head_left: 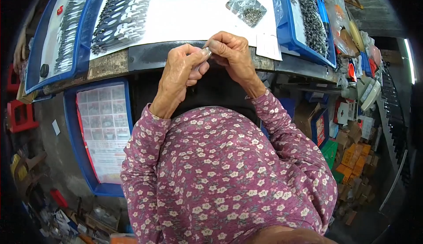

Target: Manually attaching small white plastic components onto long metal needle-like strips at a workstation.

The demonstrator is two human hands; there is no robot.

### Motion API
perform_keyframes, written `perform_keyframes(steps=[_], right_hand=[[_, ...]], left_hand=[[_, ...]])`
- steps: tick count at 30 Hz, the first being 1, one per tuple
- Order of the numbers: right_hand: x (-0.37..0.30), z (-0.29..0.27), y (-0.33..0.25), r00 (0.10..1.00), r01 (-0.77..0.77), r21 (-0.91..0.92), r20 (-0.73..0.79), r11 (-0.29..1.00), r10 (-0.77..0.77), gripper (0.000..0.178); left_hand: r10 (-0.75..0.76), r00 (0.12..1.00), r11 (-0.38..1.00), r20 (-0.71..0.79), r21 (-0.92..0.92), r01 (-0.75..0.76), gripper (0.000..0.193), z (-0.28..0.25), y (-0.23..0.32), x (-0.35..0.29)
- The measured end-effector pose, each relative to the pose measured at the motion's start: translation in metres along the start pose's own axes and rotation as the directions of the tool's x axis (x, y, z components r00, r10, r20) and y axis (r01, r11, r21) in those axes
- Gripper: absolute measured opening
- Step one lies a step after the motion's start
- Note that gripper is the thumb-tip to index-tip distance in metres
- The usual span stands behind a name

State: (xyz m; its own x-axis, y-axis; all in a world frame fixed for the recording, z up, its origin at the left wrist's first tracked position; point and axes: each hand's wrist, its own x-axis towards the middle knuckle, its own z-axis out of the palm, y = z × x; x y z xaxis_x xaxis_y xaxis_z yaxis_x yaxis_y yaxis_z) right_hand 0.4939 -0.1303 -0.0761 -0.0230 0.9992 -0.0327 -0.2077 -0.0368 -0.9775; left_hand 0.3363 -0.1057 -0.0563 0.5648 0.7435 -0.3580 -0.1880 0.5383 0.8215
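Note:
My left hand (176,70) and my right hand (235,54) meet at the front edge of the workbench. A small shiny silver metal piece (206,51) shows at the fingertips of my left hand. The thumb and index finger of my right hand are pinched together against the same spot. The fingers cover most of the piece, so its exact kind cannot be told. Beyond the hands, a clear plastic bag of tiny metal parts (252,16) lies on the white sheet (189,6). Left of it, rows of black and white flat parts (125,12) are laid out.
A blue tray (83,46) of slim silvery parts stands at the left; another blue tray (291,37) with small dark and silver parts stands at the right. A blue bin (98,189) sits below the bench. Orange boxes (354,158) and a red stool (21,116) are farther out.

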Motion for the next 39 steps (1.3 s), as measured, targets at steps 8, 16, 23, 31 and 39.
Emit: perform_keyframes(steps=[8,16,23,31,39], right_hand=[[0.002,0.002,-0.002,0.999,0.014,-0.086,-0.03,0.996,-0.017,0.016],[0.004,0.025,-0.008,0.997,-0.036,-0.124,-0.07,0.992,0.028,0.014],[0.0,0.056,-0.052,0.956,0.247,-0.479,0.263,0.842,-0.131,0.015],[0.017,0.094,-0.071,0.699,0.714,-0.636,0.615,0.293,-0.365,0.024],[0.047,0.141,-0.064,0.584,0.774,-0.629,0.664,0.074,-0.467,0.023]], left_hand=[[-0.072,0.994,0.993,0.086,-0.089,0.079,0.017,-0.011,-0.003,0.004],[-0.051,0.998,0.996,0.037,-0.069,0.053,0.018,-0.018,0.017,-0.011],[0.046,0.993,0.994,0.106,0.096,-0.056,0.017,-0.036,0.037,-0.044],[0.1,0.991,0.969,0.088,0.217,-0.117,0.015,-0.067,0.065,-0.066],[0.502,0.864,0.427,0.044,0.856,-0.291,0.014,-0.09,0.108,-0.093]])
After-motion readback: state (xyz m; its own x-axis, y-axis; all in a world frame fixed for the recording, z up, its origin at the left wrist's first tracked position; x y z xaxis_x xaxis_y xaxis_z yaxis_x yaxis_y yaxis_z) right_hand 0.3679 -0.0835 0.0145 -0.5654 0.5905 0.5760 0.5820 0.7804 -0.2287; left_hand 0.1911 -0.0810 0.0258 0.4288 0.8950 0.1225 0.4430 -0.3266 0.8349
